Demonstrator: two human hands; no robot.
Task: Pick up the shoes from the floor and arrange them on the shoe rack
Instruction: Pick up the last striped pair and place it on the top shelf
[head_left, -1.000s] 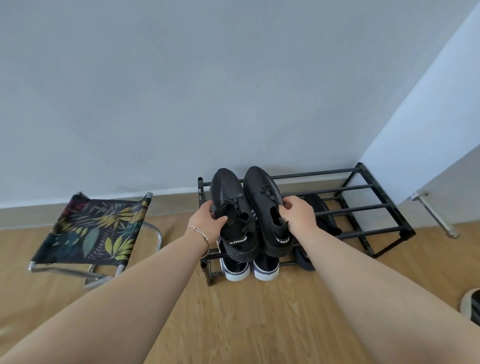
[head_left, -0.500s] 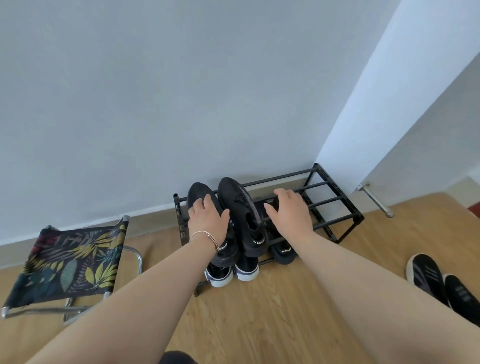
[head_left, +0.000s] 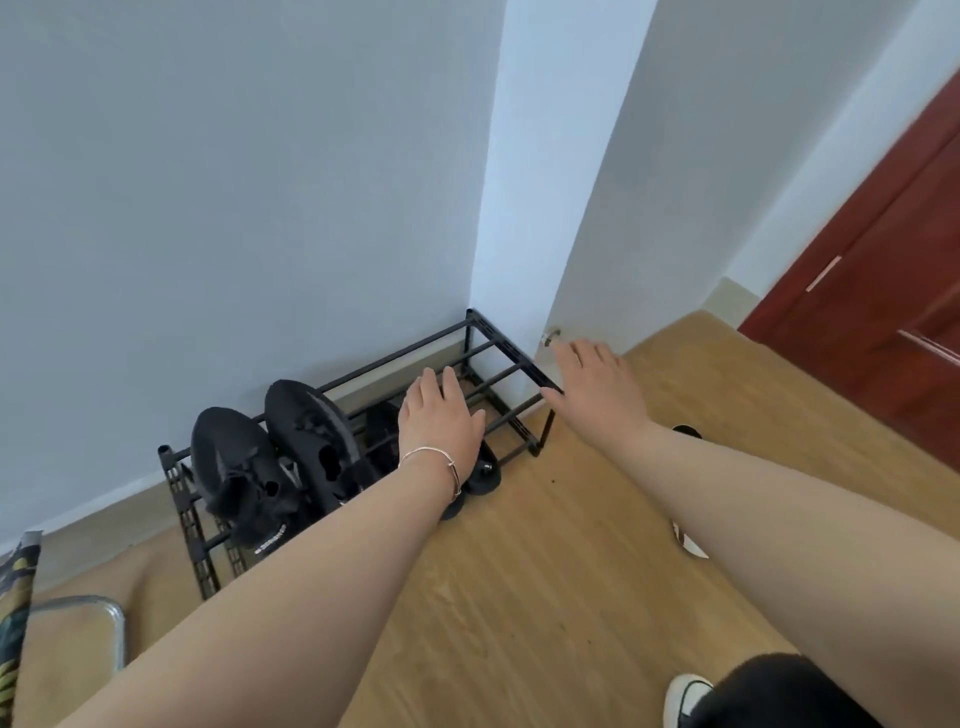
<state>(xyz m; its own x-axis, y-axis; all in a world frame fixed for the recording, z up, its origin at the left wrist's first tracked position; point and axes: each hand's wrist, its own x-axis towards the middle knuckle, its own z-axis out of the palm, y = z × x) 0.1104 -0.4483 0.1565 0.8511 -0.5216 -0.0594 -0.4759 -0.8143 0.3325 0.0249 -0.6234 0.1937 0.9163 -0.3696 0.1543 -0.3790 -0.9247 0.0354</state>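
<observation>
A pair of black knit sneakers (head_left: 270, 462) rests on the left end of the top tier of the black metal shoe rack (head_left: 498, 348), which stands against the grey wall. Dark shoes (head_left: 480, 470) lie on the lower tier, partly hidden behind my left arm. My left hand (head_left: 439, 418), with a thin bracelet on the wrist, hovers with spread fingers over the bare middle bars. My right hand (head_left: 597, 384) is spread just past the rack's right end. Neither hand holds anything. A bit of a black and white shoe (head_left: 688, 538) shows on the floor behind my right forearm.
A folding stool with leaf-print fabric (head_left: 15, 597) and a chrome frame sits at the far left edge. A metal door stopper (head_left: 549, 336) sticks out of the white wall corner. A dark red door (head_left: 878, 291) fills the right. My shoe tip (head_left: 685, 699) shows at the bottom.
Both hands have let go of the black sneakers, which now rest on the top tier. My hands and my view have swung right, and the red door has come into sight.
</observation>
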